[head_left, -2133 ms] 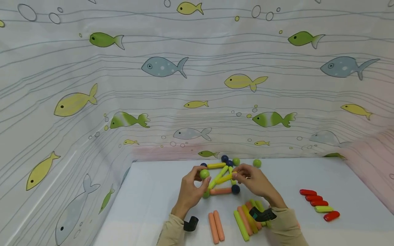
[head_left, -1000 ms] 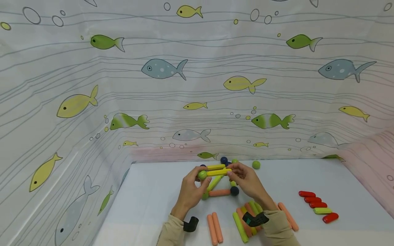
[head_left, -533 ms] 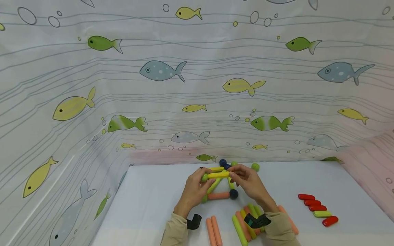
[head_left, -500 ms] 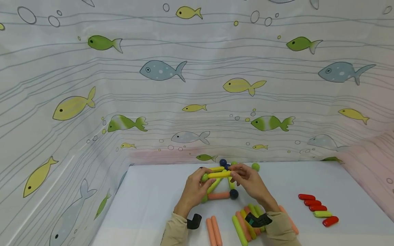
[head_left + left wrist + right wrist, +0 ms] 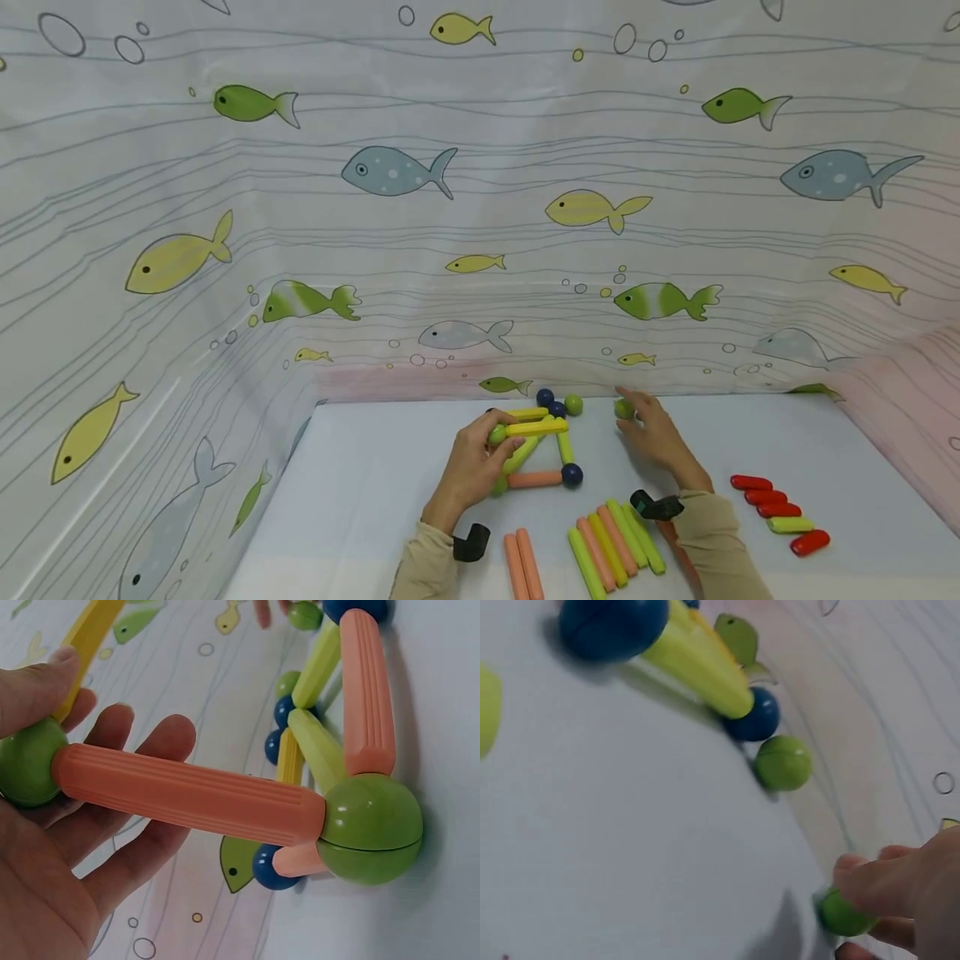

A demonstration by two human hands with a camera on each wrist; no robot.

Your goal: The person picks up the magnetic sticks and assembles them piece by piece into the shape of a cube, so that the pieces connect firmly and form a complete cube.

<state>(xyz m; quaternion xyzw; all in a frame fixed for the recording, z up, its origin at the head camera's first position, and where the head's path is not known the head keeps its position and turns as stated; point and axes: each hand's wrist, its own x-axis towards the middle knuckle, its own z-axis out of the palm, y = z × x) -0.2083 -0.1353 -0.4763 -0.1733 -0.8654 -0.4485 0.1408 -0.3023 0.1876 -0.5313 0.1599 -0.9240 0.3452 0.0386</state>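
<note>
My left hand [image 5: 472, 462] holds a green building ball [image 5: 28, 765], its thumb along the base of a yellow rod [image 5: 536, 428] that sticks out to the right with its far end free. From that ball a ribbed orange rod [image 5: 187, 791] runs to a lower green ball [image 5: 371, 829], a corner of the frame of rods and balls on the table. My right hand [image 5: 656, 433] is at the back right, thumb and fingers spread on either side of a loose green ball [image 5: 622, 408], which the fingers partly cover in the right wrist view.
Several green, orange and yellow rods [image 5: 615, 546] lie in a row at the front, with two orange rods [image 5: 523, 562] to their left. Short red pieces [image 5: 757, 496] lie at the right. Another green ball [image 5: 573, 405] and dark blue balls [image 5: 545, 397] are at the back edge.
The yellow rod has been joined to the held green ball. My right hand has let go of the rod and moved right to the loose green ball; the left hand keeps its hold.
</note>
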